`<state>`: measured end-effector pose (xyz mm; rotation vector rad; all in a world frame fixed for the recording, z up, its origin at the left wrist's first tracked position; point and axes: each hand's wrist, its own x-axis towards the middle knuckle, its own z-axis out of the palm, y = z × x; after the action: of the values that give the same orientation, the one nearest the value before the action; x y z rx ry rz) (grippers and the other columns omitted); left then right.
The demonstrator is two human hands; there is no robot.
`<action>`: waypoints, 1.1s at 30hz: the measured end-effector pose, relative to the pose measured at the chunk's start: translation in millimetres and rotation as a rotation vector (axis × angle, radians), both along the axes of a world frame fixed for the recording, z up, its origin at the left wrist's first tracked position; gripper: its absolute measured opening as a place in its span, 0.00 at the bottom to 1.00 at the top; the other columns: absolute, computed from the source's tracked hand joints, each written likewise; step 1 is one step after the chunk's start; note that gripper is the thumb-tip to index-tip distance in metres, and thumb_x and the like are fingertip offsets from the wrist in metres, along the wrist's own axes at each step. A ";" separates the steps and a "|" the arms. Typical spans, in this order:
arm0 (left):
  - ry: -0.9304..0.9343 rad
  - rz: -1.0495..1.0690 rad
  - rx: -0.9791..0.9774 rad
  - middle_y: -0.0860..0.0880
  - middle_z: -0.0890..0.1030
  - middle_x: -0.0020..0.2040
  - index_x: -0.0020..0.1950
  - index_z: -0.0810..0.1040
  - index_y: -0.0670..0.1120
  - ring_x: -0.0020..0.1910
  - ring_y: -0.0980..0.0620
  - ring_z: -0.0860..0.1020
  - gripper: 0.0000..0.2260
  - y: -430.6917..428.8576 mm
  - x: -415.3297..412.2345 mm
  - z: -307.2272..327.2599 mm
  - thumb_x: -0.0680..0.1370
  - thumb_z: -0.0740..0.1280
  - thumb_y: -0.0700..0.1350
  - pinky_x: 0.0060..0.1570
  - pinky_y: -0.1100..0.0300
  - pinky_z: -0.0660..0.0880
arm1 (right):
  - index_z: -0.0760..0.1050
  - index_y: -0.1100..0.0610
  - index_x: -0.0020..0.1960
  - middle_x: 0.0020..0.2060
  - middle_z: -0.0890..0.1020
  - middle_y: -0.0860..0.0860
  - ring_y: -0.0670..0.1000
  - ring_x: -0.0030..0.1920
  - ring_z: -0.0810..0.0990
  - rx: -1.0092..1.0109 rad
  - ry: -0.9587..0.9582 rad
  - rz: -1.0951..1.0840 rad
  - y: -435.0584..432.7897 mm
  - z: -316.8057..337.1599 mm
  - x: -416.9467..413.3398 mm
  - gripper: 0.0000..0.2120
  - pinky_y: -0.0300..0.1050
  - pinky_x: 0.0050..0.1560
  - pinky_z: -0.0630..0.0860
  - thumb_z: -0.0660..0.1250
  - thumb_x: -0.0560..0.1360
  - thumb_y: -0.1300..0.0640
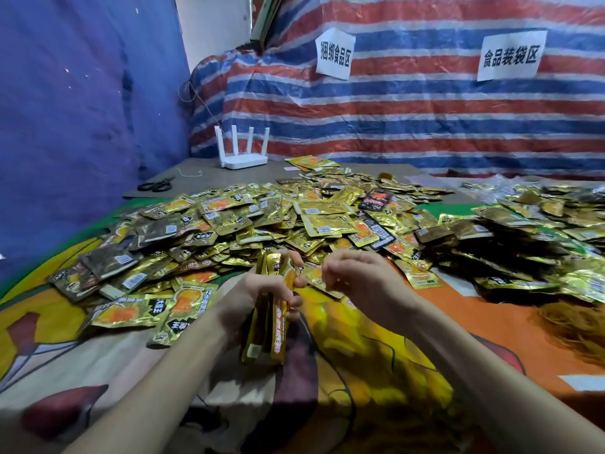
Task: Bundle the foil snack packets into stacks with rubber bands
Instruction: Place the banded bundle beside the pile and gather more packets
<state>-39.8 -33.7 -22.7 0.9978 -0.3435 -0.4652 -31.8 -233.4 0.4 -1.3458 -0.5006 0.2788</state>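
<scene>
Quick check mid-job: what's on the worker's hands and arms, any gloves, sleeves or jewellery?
Nothing worn that shows. The left hand and right hand are ungloved, and both forearms are bare to the frame's bottom edge, no sleeve in view. No watch, bracelet or ring is visible, though the right hand is blurred.

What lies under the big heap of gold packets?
A printed cloth in orange, yellow and green shows around the heap, and a grey board at its far edge. Whether anything else lies below the packets cannot be seen: the heap covers it.

Ahead, packet heap (294, 217) blocks — nearer cloth (366, 348) open.
</scene>
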 end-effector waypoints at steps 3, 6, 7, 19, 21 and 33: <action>0.005 -0.010 0.001 0.47 0.72 0.41 0.49 0.75 0.45 0.35 0.51 0.68 0.20 -4.9 -2.3 3.7 0.59 0.68 0.34 0.35 0.59 0.64 | 0.82 0.62 0.42 0.36 0.80 0.54 0.52 0.40 0.77 0.343 0.150 0.015 4.4 5.2 0.9 0.07 0.42 0.46 0.78 0.65 0.70 0.63; -0.022 -0.003 0.067 0.47 0.73 0.38 0.47 0.74 0.43 0.33 0.51 0.69 0.18 -11.1 -6.6 9.2 0.58 0.69 0.35 0.32 0.61 0.67 | 0.83 0.61 0.54 0.42 0.85 0.52 0.47 0.33 0.79 0.484 0.244 0.050 11.2 7.0 -0.4 0.13 0.40 0.38 0.81 0.64 0.72 0.64; -0.045 0.021 0.107 0.47 0.73 0.37 0.45 0.74 0.43 0.32 0.51 0.70 0.17 -13.5 -8.0 10.2 0.58 0.70 0.36 0.32 0.60 0.69 | 0.82 0.60 0.58 0.46 0.86 0.53 0.45 0.29 0.78 0.466 0.241 0.032 14.2 5.8 -1.1 0.15 0.38 0.33 0.80 0.65 0.72 0.64; -0.403 0.860 0.148 0.45 0.71 0.42 0.53 0.70 0.46 0.39 0.47 0.70 0.19 -23.1 -1.0 -1.4 0.66 0.68 0.34 0.41 0.51 0.70 | 0.77 0.51 0.69 0.54 0.81 0.50 0.47 0.54 0.85 -0.324 -0.186 -0.313 27.8 -4.9 -14.6 0.33 0.52 0.53 0.84 0.83 0.66 0.56; -0.444 0.900 0.137 0.42 0.71 0.46 0.53 0.70 0.49 0.42 0.45 0.71 0.19 -26.0 -1.7 -0.2 0.66 0.68 0.35 0.44 0.47 0.71 | 0.77 0.50 0.69 0.55 0.80 0.44 0.39 0.56 0.82 -0.461 -0.235 -0.283 29.6 -7.7 -17.1 0.31 0.44 0.57 0.81 0.82 0.67 0.54; -0.197 0.988 -0.083 0.52 0.77 0.40 0.57 0.70 0.48 0.45 0.41 0.75 0.17 -28.9 2.8 6.4 0.75 0.67 0.30 0.48 0.42 0.73 | 0.75 0.51 0.65 0.54 0.85 0.51 0.51 0.54 0.84 -0.356 -0.085 -0.193 43.5 -32.7 -21.5 0.36 0.55 0.60 0.81 0.83 0.59 0.50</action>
<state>-36.9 -62.6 -16.3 1.0079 -0.0144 0.5395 -53.3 -189.9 -32.3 -1.7467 -0.3989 0.1557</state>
